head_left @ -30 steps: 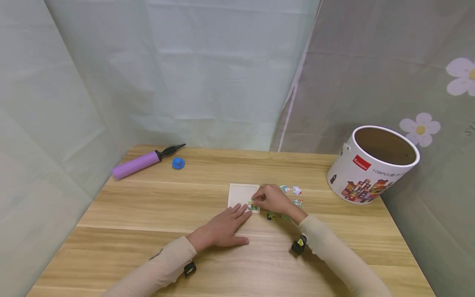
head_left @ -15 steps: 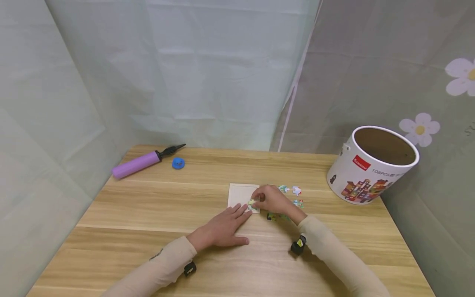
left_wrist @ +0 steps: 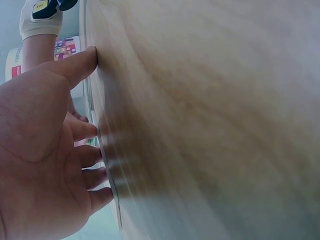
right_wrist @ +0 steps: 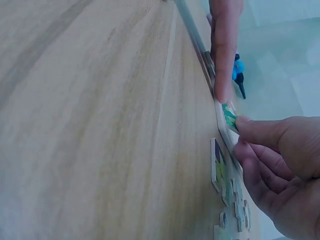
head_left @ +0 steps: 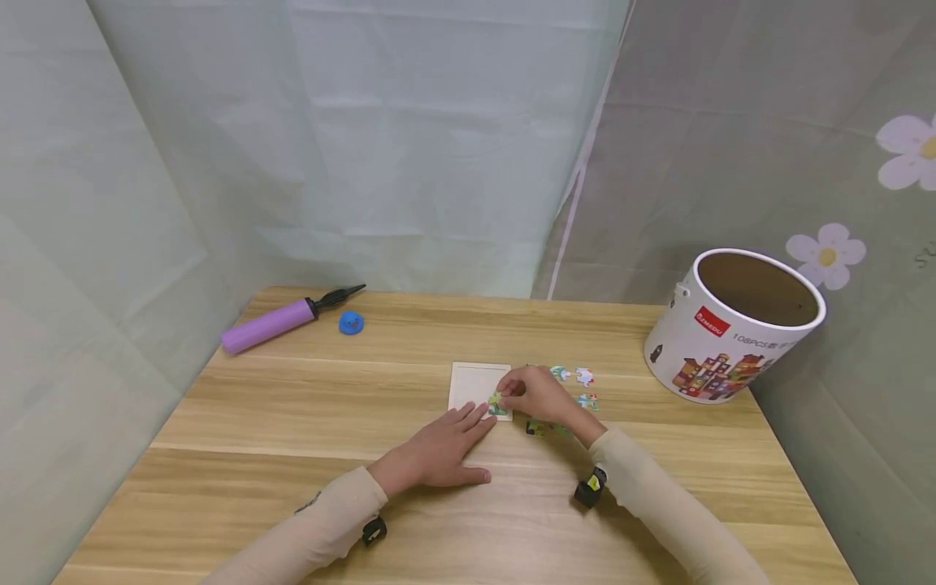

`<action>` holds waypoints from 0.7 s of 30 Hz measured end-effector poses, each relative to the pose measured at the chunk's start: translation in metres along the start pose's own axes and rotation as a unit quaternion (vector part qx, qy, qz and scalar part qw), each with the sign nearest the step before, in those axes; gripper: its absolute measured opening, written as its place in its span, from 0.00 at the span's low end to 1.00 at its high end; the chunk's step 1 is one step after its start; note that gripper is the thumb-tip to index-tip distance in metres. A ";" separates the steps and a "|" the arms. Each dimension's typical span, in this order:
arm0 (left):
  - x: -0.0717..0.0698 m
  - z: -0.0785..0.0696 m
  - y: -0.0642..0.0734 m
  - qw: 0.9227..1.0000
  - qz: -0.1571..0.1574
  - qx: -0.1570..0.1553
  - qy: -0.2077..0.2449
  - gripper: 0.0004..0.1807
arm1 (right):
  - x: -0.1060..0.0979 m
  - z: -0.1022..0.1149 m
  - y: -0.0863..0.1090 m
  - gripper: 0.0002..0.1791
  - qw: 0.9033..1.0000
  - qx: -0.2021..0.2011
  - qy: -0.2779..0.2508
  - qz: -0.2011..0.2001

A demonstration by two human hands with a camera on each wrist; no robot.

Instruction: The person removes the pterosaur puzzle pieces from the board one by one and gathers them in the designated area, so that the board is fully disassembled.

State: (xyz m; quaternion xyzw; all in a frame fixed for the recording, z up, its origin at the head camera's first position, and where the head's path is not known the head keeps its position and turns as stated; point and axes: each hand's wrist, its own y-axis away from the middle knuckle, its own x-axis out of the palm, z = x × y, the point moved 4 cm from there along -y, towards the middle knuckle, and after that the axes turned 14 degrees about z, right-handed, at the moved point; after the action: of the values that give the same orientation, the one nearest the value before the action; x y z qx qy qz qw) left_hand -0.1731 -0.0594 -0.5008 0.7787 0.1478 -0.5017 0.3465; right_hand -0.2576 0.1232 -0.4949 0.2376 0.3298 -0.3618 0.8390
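Note:
A pale square puzzle tray (head_left: 474, 379) lies flat on the wooden table. My left hand (head_left: 448, 449) is spread palm down, its fingertips resting on the tray's near edge. In the tray's near right corner is a green jigsaw piece (head_left: 497, 405), which my right hand (head_left: 537, 394) pinches between thumb and fingers. The right wrist view shows the thumb on the green piece (right_wrist: 229, 118), with a left fingertip close beside it. Several loose jigsaw pieces (head_left: 585, 376) lie right of the tray, some hidden under the right hand and wrist.
A large white bucket (head_left: 720, 357) with printed blocks stands at the table's back right. At the back left lie a purple hand pump (head_left: 269, 325) with a black nozzle and a small blue round object (head_left: 351, 322). Fabric curtains rise behind the table.
The green piece tipped under the right fingers half a second ago, looking paler, and now shows its green face again in the same corner. The left hand keeps its place.

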 end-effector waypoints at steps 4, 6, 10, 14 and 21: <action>0.000 0.000 0.000 1.000 0.000 0.000 -0.001 0.47 | -0.003 -0.001 0.004 0.05 1.000 -0.004 -0.024 -0.014; 0.000 0.000 0.000 1.000 -0.002 0.000 -0.002 0.47 | -0.005 -0.001 0.007 0.06 0.999 -0.006 -0.033 -0.021; -0.001 -0.001 0.001 1.000 -0.004 0.001 0.000 0.46 | -0.013 -0.003 0.017 0.07 0.998 -0.002 -0.057 -0.034; -0.002 -0.002 0.002 1.000 -0.003 0.000 0.010 0.46 | -0.021 -0.008 0.029 0.08 0.997 -0.004 -0.059 -0.044; -0.001 -0.001 0.002 1.000 -0.004 0.000 0.012 0.46 | -0.034 -0.017 0.054 0.07 0.997 0.001 -0.042 -0.068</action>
State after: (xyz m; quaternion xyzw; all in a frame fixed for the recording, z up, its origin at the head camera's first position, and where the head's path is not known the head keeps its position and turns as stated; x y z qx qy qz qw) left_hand -0.1719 -0.0597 -0.4990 0.7840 0.1549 -0.4938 0.3428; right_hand -0.2404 0.1825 -0.4730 0.2003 0.3088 -0.4279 0.8255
